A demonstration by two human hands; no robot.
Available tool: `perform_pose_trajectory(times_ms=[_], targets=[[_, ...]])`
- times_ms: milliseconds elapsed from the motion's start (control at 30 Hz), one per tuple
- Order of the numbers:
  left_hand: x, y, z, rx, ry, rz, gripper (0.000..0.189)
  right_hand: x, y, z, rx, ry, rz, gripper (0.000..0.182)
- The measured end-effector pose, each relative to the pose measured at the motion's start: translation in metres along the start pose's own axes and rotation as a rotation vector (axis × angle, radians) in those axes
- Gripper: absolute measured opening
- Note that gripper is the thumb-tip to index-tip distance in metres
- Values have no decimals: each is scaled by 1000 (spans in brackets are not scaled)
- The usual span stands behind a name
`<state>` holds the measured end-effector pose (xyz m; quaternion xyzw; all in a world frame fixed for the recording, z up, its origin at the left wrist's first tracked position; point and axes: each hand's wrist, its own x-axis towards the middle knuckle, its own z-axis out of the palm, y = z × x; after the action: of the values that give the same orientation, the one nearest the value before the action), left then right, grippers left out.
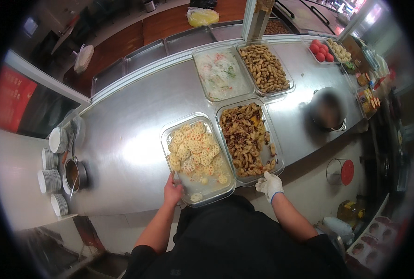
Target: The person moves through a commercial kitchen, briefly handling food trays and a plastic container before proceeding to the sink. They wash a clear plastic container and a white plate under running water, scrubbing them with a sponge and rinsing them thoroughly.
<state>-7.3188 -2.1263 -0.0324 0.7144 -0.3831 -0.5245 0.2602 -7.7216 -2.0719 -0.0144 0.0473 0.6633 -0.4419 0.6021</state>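
My bare left hand grips the left rim of a clear tray of lotus root slices, near its front corner. That tray lies slightly turned at the counter's front edge, against my body. My right hand, in a white knitted glove, is at the front corner of a clear tray of browned food pieces with dark red bits; whether its fingers grip the rim is not clear. Behind stand a tray of pale shredded food with red and green bits and a tray of peanuts in their shells.
Stacked white plates and a metal pot with a ladle stand at the left of the steel counter. A dark round pot is at the right. Containers of red and pale round foods stand far right, by the window frame.
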Motion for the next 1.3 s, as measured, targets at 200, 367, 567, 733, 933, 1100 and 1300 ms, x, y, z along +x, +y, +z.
perform_pose_trajectory(times_ms=[200, 367, 567, 733, 933, 1100, 1300], targets=[[20, -7, -3, 119, -17, 64, 74, 9, -10, -9, -91, -81, 102, 23], [21, 16, 1, 113, -45, -14, 74, 5, -15, -11, -29, -90, 108, 24], [26, -10, 1, 148, -9, 69, 75, 11, -13, -13, -36, -114, 71, 27], [13, 27, 2, 76, -67, -32, 76, 11, -7, -8, 15, -79, 97, 29], [23, 0, -1, 164, -35, 94, 75, 9, -5, -4, 97, -70, 148, 32], [25, 7, -1, 185, -35, 113, 76, 13, -5, -2, 94, -28, 203, 32], [25, -3, -5, 211, -53, 68, 71, 16, -2, -4, 23, -91, 152, 32]])
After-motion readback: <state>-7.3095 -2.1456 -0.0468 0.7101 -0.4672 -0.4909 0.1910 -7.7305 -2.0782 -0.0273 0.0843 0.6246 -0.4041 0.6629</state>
